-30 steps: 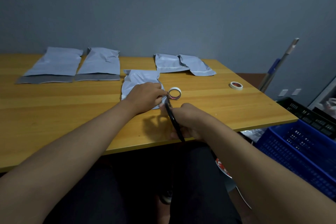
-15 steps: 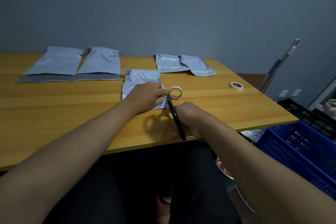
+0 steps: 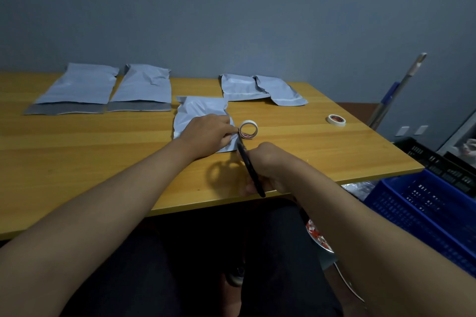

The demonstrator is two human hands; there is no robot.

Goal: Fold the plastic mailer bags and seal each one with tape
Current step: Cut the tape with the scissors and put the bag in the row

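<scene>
A folded grey mailer bag (image 3: 201, 110) lies mid-table under my left hand (image 3: 208, 134). That hand rests on the bag, and its fingertips pinch the tape end that runs to an upright white tape roll (image 3: 248, 129) just to the right. My right hand (image 3: 270, 165) grips black scissors (image 3: 251, 170) near the table's front edge. The blades point up at the short strip between my left fingers and the roll. Whether the blades are apart is too small to tell.
Two flat mailers (image 3: 77, 85) (image 3: 144, 85) with dark open flaps lie at the back left, and two more mailers (image 3: 242, 86) (image 3: 280, 90) at the back centre. A second tape roll (image 3: 336, 120) lies flat at the right. A blue crate (image 3: 425, 201), black crate (image 3: 438, 159) and pole (image 3: 401, 85) stand beside the table.
The tape roll and the scissors have edged slightly up and to the right. Both hands keep their hold and stay almost still.
</scene>
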